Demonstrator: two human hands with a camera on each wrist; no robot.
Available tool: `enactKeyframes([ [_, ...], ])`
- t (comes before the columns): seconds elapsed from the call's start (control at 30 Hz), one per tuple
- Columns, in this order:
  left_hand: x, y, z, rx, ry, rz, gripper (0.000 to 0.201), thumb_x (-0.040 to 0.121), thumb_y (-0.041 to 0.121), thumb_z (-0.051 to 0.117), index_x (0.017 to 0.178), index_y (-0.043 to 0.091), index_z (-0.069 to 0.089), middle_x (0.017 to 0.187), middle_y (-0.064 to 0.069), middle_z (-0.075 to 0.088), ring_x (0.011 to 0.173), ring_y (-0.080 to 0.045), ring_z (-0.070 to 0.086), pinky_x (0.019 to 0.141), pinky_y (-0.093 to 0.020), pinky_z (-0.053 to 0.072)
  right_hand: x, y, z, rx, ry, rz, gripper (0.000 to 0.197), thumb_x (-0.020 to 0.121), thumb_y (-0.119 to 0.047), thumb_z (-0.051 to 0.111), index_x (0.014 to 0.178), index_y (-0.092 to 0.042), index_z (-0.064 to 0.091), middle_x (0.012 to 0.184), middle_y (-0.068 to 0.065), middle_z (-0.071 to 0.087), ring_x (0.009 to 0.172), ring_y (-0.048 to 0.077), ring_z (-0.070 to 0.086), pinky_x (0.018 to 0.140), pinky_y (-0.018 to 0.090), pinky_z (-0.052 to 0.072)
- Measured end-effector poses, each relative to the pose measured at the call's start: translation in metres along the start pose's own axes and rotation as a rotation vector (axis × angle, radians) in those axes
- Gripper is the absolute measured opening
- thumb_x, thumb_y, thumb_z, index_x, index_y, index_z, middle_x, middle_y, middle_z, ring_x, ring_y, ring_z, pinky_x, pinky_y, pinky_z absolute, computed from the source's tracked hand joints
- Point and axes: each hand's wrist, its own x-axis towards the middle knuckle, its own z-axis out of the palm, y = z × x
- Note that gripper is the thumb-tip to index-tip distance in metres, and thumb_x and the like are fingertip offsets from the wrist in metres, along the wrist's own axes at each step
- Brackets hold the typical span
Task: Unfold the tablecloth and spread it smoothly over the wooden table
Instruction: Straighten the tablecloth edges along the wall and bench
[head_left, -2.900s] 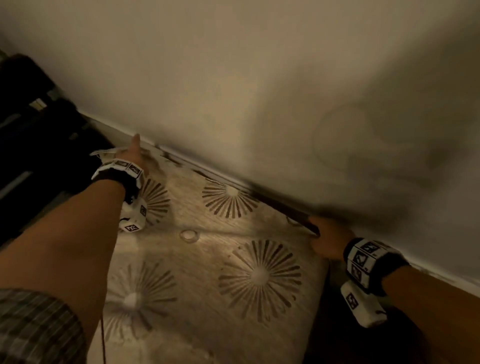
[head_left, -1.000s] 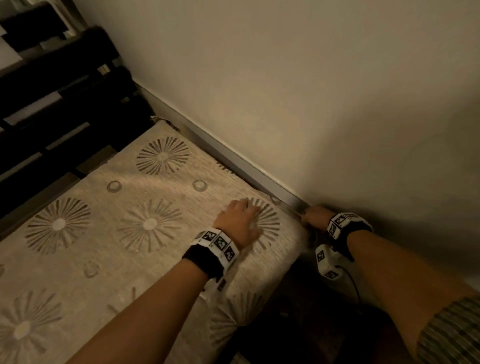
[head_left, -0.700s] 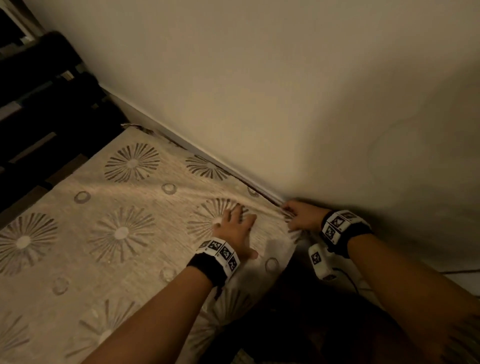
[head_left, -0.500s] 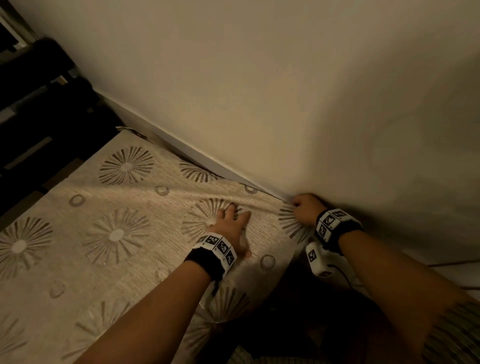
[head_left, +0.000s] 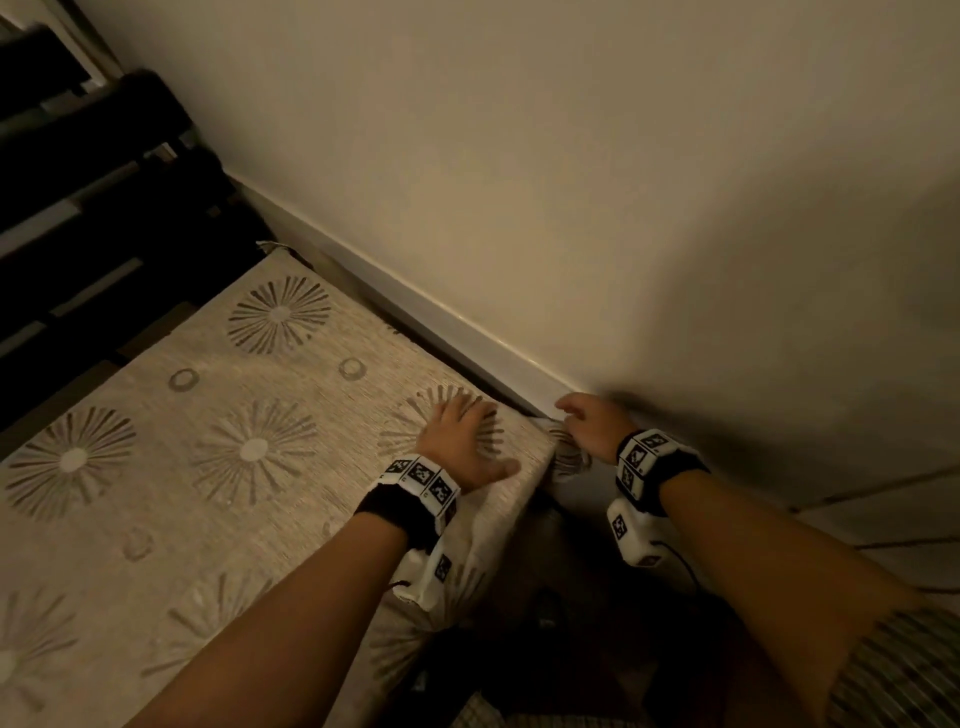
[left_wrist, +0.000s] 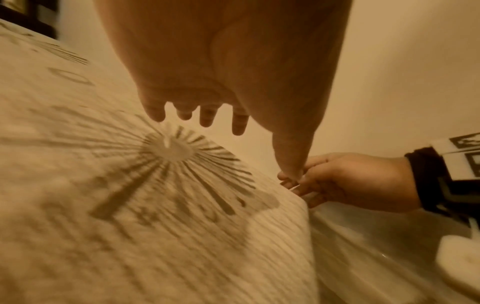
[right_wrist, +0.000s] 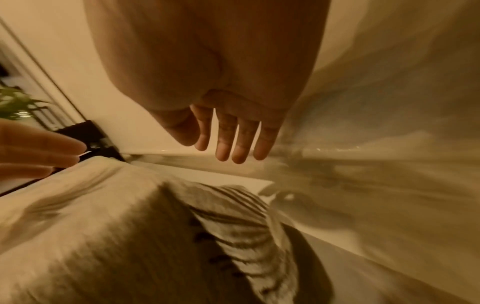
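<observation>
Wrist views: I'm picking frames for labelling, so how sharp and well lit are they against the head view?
Head view: dim, warm, mostly sharp, with a blurred right hand. Left wrist view: tablecloth smeared. Right wrist view: heavy motion streaks across the wall.

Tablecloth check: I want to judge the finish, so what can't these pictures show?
- Wooden table: covered by the tablecloth in every view.
- Cloth's near and left edges: cut off by the head view's frame.
- Corner drape under the right hand: motion-blurred in the right wrist view.
- Left hand hides the cloth beneath.
</observation>
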Motion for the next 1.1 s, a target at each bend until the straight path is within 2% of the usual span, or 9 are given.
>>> enactKeyframes([
  [0.13, -0.015, -0.050, -0.017, 0.058, 0.157, -0.104, 0.094, 0.070, 0.080, 0.050, 0.146, 0.029, 0.031, 0.157, -0.009, 0.022, 0.143, -0.034, 0.016, 0.115, -0.050, 0.023, 0.017, -0.047, 0.005, -0.118, -0.030, -0.196, 0.036, 0.096, -0.017, 0.046, 0.130, -0.016, 0.056, 0.138, 0.007, 0.054, 0.124, 0.025, 0.051, 0.107, 0.038, 0.038],
  [0.27, -0.049, -0.116, -0.028, 0.105, 0.159, -0.350, 0.088, 0.077, 0.081, 0.039, 0.149, 0.035, 0.018, 0.161, -0.005, 0.009, 0.147, -0.034, 0.003, 0.116, -0.055, 0.014, 0.029, -0.095, 0.030, -0.284, -0.168, -0.465, 0.048, 0.100, -0.031, 0.042, 0.145, -0.017, 0.036, 0.151, 0.007, 0.036, 0.138, 0.026, 0.034, 0.114, 0.035, 0.027],
  [0.37, -0.074, -0.155, -0.024, 0.092, 0.041, -0.468, 0.091, 0.075, 0.078, 0.044, 0.149, 0.039, 0.008, 0.162, -0.004, -0.004, 0.147, -0.038, -0.004, 0.113, -0.062, 0.012, 0.031, -0.101, 0.061, -0.558, -0.360, -0.399, 0.073, 0.094, -0.056, 0.036, 0.153, -0.025, 0.006, 0.162, 0.004, -0.002, 0.149, 0.024, -0.001, 0.119, 0.048, 0.011],
  [0.43, -0.085, -0.170, -0.020, 0.060, -0.021, -0.485, 0.093, 0.076, 0.078, 0.045, 0.150, 0.041, 0.001, 0.162, -0.003, -0.011, 0.147, -0.037, -0.007, 0.114, -0.061, 0.012, 0.033, -0.090, 0.071, -0.644, -0.338, -0.383, 0.085, 0.085, -0.061, 0.037, 0.153, -0.024, 0.003, 0.162, 0.002, -0.007, 0.148, 0.023, -0.005, 0.118, 0.052, 0.013],
  [0.57, -0.092, -0.177, -0.019, 0.016, 0.023, -0.471, 0.087, 0.080, 0.077, 0.038, 0.151, 0.042, 0.003, 0.162, -0.001, -0.010, 0.148, -0.033, -0.005, 0.116, -0.057, 0.012, 0.033, -0.100, 0.056, -0.540, -0.272, -0.408, 0.063, 0.090, -0.031, 0.059, 0.146, -0.015, 0.036, 0.157, 0.008, 0.021, 0.142, 0.027, 0.026, 0.117, 0.036, 0.024],
  [0.67, -0.092, -0.184, -0.022, -0.032, 0.050, -0.447, 0.085, 0.080, 0.078, 0.035, 0.151, 0.038, 0.012, 0.163, -0.001, 0.000, 0.148, -0.032, 0.004, 0.114, -0.056, 0.016, 0.044, -0.142, 0.038, -0.569, -0.311, -0.338, 0.033, 0.092, -0.016, 0.054, 0.122, -0.007, 0.061, 0.134, 0.015, 0.053, 0.122, 0.030, 0.051, 0.103, 0.034, 0.040],
  [0.8, -0.083, -0.207, -0.050, -0.145, 0.109, -0.370, 0.084, 0.074, 0.079, 0.041, 0.143, 0.032, 0.031, 0.149, -0.006, 0.036, 0.135, -0.031, 0.035, 0.107, -0.050, 0.035, 0.070, -0.209, 0.017, -0.532, -0.210, -0.309, 0.033, 0.095, -0.019, 0.050, 0.126, -0.013, 0.059, 0.135, 0.010, 0.055, 0.121, 0.028, 0.052, 0.102, 0.034, 0.040],
  [0.93, -0.064, -0.235, -0.102, -0.028, 0.147, -0.358, 0.078, 0.088, 0.064, 0.047, 0.150, 0.023, 0.023, 0.154, -0.009, 0.029, 0.138, -0.032, 0.031, 0.111, -0.049, 0.032, 0.102, -0.260, 0.024, -0.333, -0.104, -0.340, 0.034, 0.095, -0.021, 0.051, 0.128, -0.014, 0.057, 0.134, 0.010, 0.056, 0.121, 0.028, 0.053, 0.103, 0.034, 0.038],
  [1.1, -0.015, -0.265, -0.157, 0.090, 0.105, -0.324, 0.076, 0.090, 0.053, 0.052, 0.151, 0.023, 0.019, 0.156, -0.008, 0.026, 0.140, -0.031, 0.030, 0.111, -0.047, 0.032, 0.148, -0.287, 0.059, -0.247, -0.202, -0.316, 0.036, 0.095, -0.026, 0.051, 0.129, -0.015, 0.056, 0.136, 0.011, 0.055, 0.119, 0.027, 0.054, 0.100, 0.034, 0.041],
])
